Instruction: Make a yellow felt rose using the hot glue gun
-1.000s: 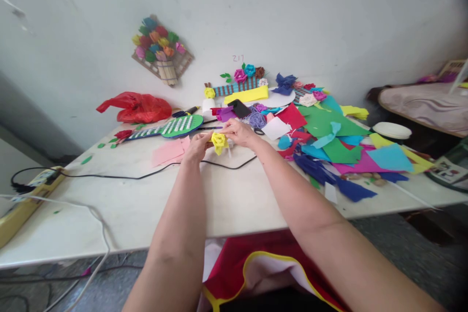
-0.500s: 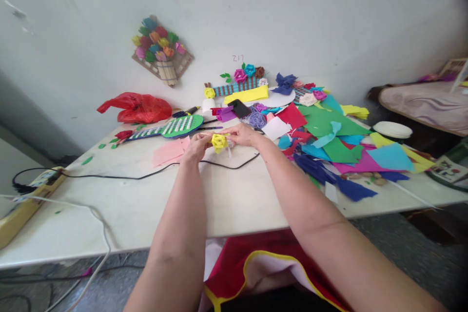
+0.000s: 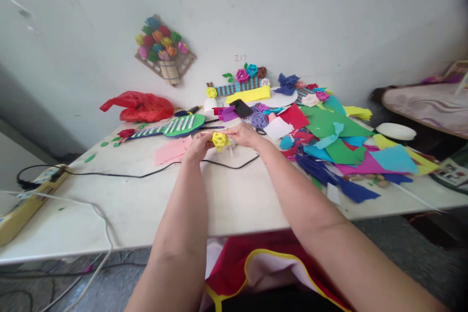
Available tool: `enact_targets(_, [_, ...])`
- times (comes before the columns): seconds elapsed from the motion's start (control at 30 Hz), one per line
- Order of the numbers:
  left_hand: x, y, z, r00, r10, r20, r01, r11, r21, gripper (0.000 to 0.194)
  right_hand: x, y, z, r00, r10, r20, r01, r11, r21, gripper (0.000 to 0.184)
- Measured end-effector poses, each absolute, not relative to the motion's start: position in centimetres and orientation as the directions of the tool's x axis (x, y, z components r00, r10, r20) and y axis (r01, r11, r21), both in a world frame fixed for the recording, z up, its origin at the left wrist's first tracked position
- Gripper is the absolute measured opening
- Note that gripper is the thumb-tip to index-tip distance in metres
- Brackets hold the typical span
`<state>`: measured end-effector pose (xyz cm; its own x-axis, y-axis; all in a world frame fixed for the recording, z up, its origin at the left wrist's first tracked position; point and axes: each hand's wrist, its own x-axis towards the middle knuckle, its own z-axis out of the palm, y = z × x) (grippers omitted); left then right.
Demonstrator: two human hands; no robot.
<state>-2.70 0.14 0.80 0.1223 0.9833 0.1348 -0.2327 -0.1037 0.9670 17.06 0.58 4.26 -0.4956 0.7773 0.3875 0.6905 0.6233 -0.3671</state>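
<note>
A yellow paper flower (image 3: 220,141) is between my two hands, above the middle of the table. My left hand (image 3: 200,145) is closed on its left side, with the fingertips pinching it. From the right, my right hand (image 3: 242,134) reaches over with its fingers pressed against the flower's upper edge. Whitish, clear material shows just below the right fingers; I cannot make out what it is. Pink paper sheets (image 3: 171,150) lie left of my left hand, and a black cable (image 3: 234,166) runs across the table in front of the flower.
Coloured paper scraps (image 3: 340,124) cover the table's right side. A green guitar-shaped craft piece (image 3: 184,126) and a red plastic bag (image 3: 141,106) lie back left. A phone (image 3: 240,107) lies behind my hands. A power strip (image 3: 32,202) sits at the left edge.
The whole view has shifted slightly. My right fingers appear stretched a little farther over the top of the yellow flower; my left hand keeps its hold.
</note>
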Motion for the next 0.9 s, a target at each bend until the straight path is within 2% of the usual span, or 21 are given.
enact_targets(0.23, [-2.20, -0.08, 0.99, 0.091, 0.994, 0.058, -0.310, -0.027, 0.950, 0.021, 16.82, 0.08, 4.51, -0.500, 0.771, 0.394, 0.719, 0.623, -0.308, 0.035])
enact_targets(0.4, [-2.04, -0.08, 1.06, 0.100, 0.995, 0.022, -0.310, 0.010, 0.951, 0.026, 16.72, 0.34, 4.24, -0.505, 0.771, 0.388, 0.727, 0.622, -0.290, 0.036])
enact_targets(0.57, [-2.33, 0.18, 0.92, 0.107, 0.993, 0.053, -0.258, -0.024, 0.966, 0.034, 16.63, 0.68, 3.89, -0.502, 0.763, 0.406, 0.717, 0.630, -0.298, 0.036])
enact_targets(0.73, [-2.71, 0.41, 0.72, 0.090, 0.991, 0.095, -0.229, -0.072, 0.971, 0.038, 16.59, 0.61, 3.86, -0.487, 0.775, 0.403, 0.709, 0.621, -0.336, 0.036])
enact_targets(0.9, [-2.68, 0.43, 0.59, 0.083, 0.990, 0.118, -0.222, -0.097, 0.970, 0.037, 16.98, 1.00, 3.54, -0.464, 0.797, 0.387, 0.659, 0.603, -0.450, 0.035])
